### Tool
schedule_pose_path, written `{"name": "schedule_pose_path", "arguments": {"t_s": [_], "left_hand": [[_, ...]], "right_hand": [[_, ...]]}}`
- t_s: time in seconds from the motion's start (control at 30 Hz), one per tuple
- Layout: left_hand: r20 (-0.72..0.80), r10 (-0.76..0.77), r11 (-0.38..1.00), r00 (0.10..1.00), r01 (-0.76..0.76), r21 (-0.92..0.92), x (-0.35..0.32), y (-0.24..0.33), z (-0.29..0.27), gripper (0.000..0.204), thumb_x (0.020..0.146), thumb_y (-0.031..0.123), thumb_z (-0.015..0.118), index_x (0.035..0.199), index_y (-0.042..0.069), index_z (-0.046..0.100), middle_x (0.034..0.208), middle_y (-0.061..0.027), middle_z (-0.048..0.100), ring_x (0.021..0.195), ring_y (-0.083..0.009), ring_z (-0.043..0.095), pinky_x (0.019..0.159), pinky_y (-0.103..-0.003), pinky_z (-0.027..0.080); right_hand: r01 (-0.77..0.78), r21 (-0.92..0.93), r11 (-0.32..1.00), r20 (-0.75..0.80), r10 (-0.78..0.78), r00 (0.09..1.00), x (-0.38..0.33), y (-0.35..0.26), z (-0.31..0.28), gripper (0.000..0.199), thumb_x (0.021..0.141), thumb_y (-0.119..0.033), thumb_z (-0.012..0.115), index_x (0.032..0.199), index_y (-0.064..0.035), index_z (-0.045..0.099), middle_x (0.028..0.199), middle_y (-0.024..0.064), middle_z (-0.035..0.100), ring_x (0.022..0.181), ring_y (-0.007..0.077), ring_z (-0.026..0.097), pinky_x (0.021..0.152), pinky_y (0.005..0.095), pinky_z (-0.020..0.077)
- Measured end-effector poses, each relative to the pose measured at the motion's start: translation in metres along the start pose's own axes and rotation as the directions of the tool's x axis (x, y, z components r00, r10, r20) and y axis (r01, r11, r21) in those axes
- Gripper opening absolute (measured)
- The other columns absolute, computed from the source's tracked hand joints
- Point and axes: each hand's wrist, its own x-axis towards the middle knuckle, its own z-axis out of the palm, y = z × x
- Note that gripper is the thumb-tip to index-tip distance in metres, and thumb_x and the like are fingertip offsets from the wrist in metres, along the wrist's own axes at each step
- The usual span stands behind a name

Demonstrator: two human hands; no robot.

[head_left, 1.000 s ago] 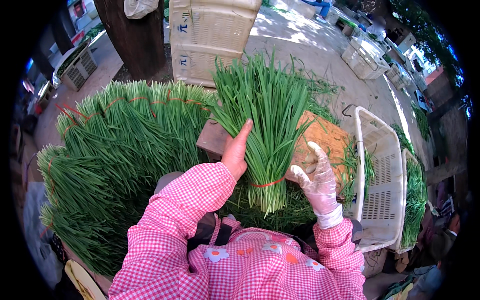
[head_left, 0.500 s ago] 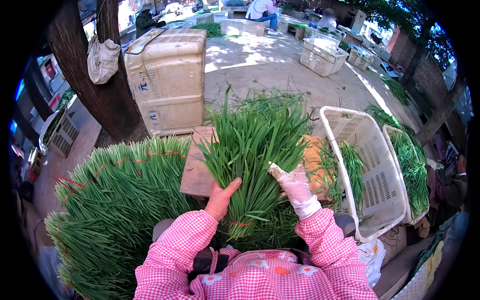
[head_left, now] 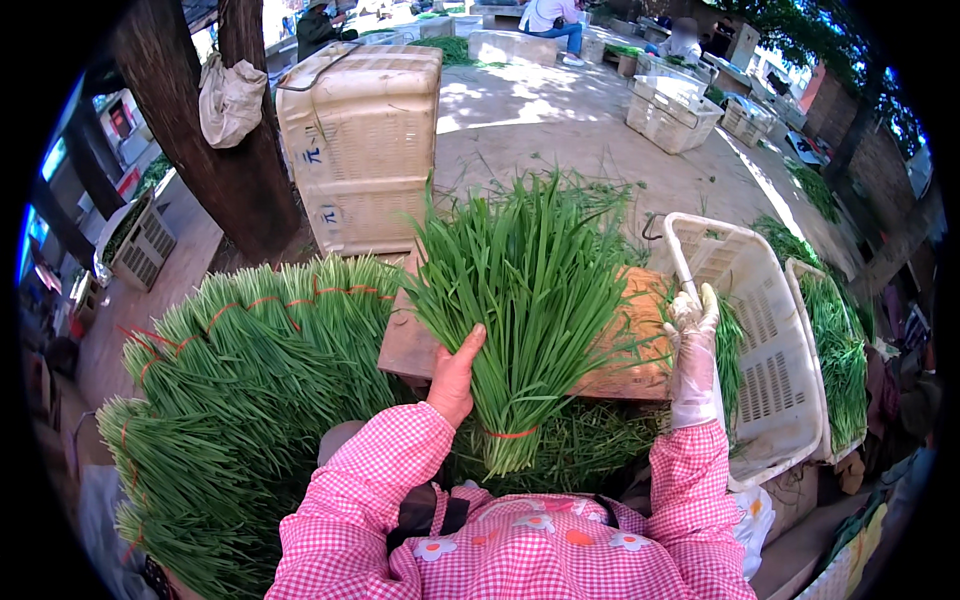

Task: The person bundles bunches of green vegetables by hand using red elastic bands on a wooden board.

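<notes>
The left hand (head_left: 455, 378) is bare and clamped on a chive bunch (head_left: 530, 300), thumb up along the left edge of the stalks, fingers hidden behind them. The bunch stands nearly upright in the middle of the view, over the front edge of a wooden tabletop (head_left: 625, 360); its leaves fan toward 12 o'clock and its cut ends point to 6 o'clock. A red band (head_left: 510, 433) circles the stalks just below the left hand.

The right hand (head_left: 692, 345) wears a clear glove. It sits at 3 o'clock from the bunch, apart from it, fingers loosely spread and pointing up, holding nothing that shows, against the rim of a white crate (head_left: 775, 380). That crate is tilted and holds a few chives; a second crate (head_left: 835, 340) with more chives stands just beyond it at 3 o'clock.

At 9 o'clock from the bunch lies a large pile (head_left: 230, 400) of tied chive bundles, running down toward 7 o'clock. Loose chives lie under the tabletop's near edge. At 11 o'clock stands a stack of pale crates (head_left: 360, 140), with a tree trunk (head_left: 215, 150) beside it at 10 o'clock. Pink checked sleeves (head_left: 370, 500) come in from 6 o'clock.
</notes>
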Motion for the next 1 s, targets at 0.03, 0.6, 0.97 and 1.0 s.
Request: {"name": "schedule_pose_path", "arguments": {"t_s": [0.03,0.6,0.97,1.0], "left_hand": [[-0.002,-0.011,1.000,1.000,0.012,0.002,0.001,-0.001,0.000,0.039,0.085,0.019,0.065,0.119,0.005,0.051,0.113,-0.0039,0.059,0.099,-0.0150,0.057,0.085,-0.033,0.046],[0.040,0.014,0.997,0.999,-0.017,0.072,-0.003,-0.010,-0.004,0.039,0.085,0.018,0.066,0.118,0.003,0.052,0.109,-0.0047,0.060,0.096,-0.0150,0.057,0.084,-0.032,0.047],[0.001,-0.050,0.999,0.999,0.050,0.004,0.000,-0.005,-0.008,0.045,0.085,0.020,0.065,0.123,0.004,0.047,0.114,-0.0057,0.057,0.099,-0.0161,0.056,0.085,-0.034,0.047],[0.001,-0.055,0.998,0.998,0.055,-0.016,0.003,0.002,-0.007,0.045,0.086,0.022,0.065,0.123,0.005,0.047,0.114,-0.0051,0.057,0.100,-0.0171,0.056,0.085,-0.035,0.047]], "right_hand": [[0.265,-0.139,0.954,-0.026,-0.271,0.962,0.003,0.004,0.000,0.060,0.087,-0.004,0.059,0.138,-0.0059,0.029,0.119,0.0090,0.051,0.098,0.0117,0.051,0.081,0.0262,0.0444],[-0.496,-0.113,0.861,0.892,0.308,0.331,-0.088,-0.005,0.082,0.018,0.081,-0.021,0.068,0.089,-0.0092,0.056,0.071,-0.0051,0.050,0.057,0.0034,0.038,0.050,0.0192,0.0289],[-0.574,0.281,0.769,0.933,-0.081,0.349,-0.068,-0.049,0.048,0.023,0.078,-0.020,0.069,0.089,-0.0049,0.057,0.058,-0.0040,0.044,0.047,0.0059,0.035,0.044,0.0228,0.0256],[-0.445,0.156,0.882,0.931,0.018,0.363,-0.065,-0.048,0.042,0.023,0.081,-0.018,0.067,0.096,-0.0034,0.057,0.066,-0.0034,0.047,0.054,0.0042,0.038,0.048,0.0199,0.0285]]}}
